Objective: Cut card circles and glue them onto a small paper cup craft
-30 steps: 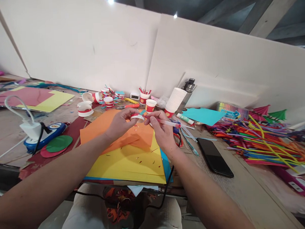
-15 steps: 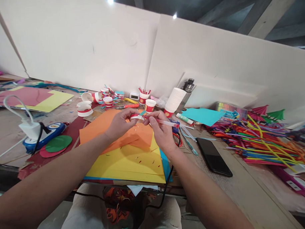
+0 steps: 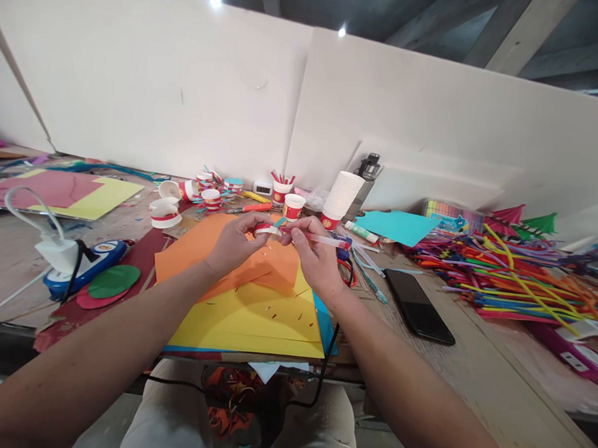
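Observation:
My left hand is closed on a small cut piece of paper cup, red with a white rim, held above the coloured paper. A teal strip sticks up beside it. My right hand is wrapped round a slim clear pen with red at its end, its other end directed at the cup piece. Fingers hide part of both things, and I cannot tell whether the tip touches. Orange paper and yellow paper lie below, with small scraps on them.
Behind my hands stand a paper cup, a cup of red strips and a stack of cups. Cut cups are at the left. A phone, a glue stick and pipe cleaners occupy the right.
Both hands stay almost in place over the paper. The pen's red end sits very slightly lower; otherwise the scene looks the same.

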Available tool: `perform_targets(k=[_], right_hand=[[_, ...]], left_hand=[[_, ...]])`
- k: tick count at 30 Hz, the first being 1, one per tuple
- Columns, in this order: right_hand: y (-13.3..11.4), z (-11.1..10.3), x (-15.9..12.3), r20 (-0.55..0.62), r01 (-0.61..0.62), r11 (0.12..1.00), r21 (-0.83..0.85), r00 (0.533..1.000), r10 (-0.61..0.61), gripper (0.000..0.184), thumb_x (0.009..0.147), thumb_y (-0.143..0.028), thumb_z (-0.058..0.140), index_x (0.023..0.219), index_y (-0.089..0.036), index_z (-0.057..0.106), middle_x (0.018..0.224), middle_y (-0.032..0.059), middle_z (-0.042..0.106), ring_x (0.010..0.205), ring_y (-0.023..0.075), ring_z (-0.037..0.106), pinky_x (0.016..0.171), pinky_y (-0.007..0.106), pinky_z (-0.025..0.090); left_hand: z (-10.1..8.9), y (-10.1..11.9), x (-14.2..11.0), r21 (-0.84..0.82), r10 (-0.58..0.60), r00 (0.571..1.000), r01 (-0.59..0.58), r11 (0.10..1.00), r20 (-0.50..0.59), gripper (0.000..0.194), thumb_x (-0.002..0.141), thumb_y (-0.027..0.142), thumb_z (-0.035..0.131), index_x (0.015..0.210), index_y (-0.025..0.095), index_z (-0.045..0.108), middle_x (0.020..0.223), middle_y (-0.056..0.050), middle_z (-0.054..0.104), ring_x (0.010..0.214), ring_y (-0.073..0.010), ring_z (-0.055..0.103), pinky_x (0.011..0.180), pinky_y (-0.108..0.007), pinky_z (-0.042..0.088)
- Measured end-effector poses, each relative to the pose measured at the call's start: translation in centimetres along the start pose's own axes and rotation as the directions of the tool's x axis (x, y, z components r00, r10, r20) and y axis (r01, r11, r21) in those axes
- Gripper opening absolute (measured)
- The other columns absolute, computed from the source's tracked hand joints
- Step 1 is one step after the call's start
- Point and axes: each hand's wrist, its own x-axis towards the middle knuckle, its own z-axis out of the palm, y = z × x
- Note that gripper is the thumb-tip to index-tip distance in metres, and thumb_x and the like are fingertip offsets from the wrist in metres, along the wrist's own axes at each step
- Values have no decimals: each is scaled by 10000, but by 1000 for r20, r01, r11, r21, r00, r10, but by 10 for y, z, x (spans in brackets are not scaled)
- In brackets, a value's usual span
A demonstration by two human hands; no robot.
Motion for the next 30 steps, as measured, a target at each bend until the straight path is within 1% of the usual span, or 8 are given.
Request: perform_targets(k=[5, 9, 14, 17, 23, 30], right_hand=[[-1, 1, 0, 4, 3, 999, 40, 1000, -3, 145, 978, -337, 497, 921, -227, 572, 755, -7, 640, 751, 152, 639, 794, 331, 526], [0, 0, 0, 4, -5, 998, 65, 1000, 4, 159, 976, -348, 502, 892, -229, 565, 738, -10, 635, 742, 153, 634, 778, 329, 527], [-1, 0, 0, -6, 11, 996, 86, 1000, -11, 168, 979, -375, 517, 915, -233, 580, 742, -9, 626, 743, 156, 630, 778, 338, 526], [-2, 1, -1, -10, 22, 998, 65, 1000, -21, 163, 981, -371, 513, 932, -233, 585, 755, -4, 630, 755, 163, 633, 785, 350, 523], [-2, 2, -3, -2, 54, 998, -41, 999, -54, 157, 983, -354, 507, 940, -228, 590, 783, 11, 644, 795, 175, 640, 805, 365, 515], [-4, 2, -3, 18, 69, 996, -57, 998, -68, 154, 990, -354, 499, 944, -227, 574, 788, 12, 644, 770, 169, 645, 772, 353, 518]], left_hand=[[0, -1, 0, -10, 4, 1000, -4, 1000, 3, 165, 772, 246, 618, 917, 195, 680, 866, -36, 730, 786, -177, 666, 731, -290, 517], [0, -1, 0, 16, 3, 1000, -3, 1000, -4, 174, 775, 248, 614, 930, 196, 675, 861, -24, 726, 766, -161, 660, 709, -273, 514], [0, 1, 0, 73, 53, 999, -54, 996, 11, 163, 784, 230, 596, 923, 186, 670, 875, -30, 730, 777, -156, 653, 711, -272, 504], [0, 3, -1, 98, 69, 998, -70, 993, 14, 164, 780, 222, 595, 919, 183, 674, 871, -33, 734, 765, -152, 648, 701, -269, 496], [0, 5, -2, 126, 106, 994, -109, 986, 33, 195, 761, 178, 580, 926, 180, 685, 914, -40, 750, 776, -149, 655, 703, -260, 491], [0, 4, -2, 155, 114, 993, -119, 981, 40, 201, 763, 191, 585, 928, 174, 700, 925, -52, 758, 799, -161, 668, 726, -266, 497]])
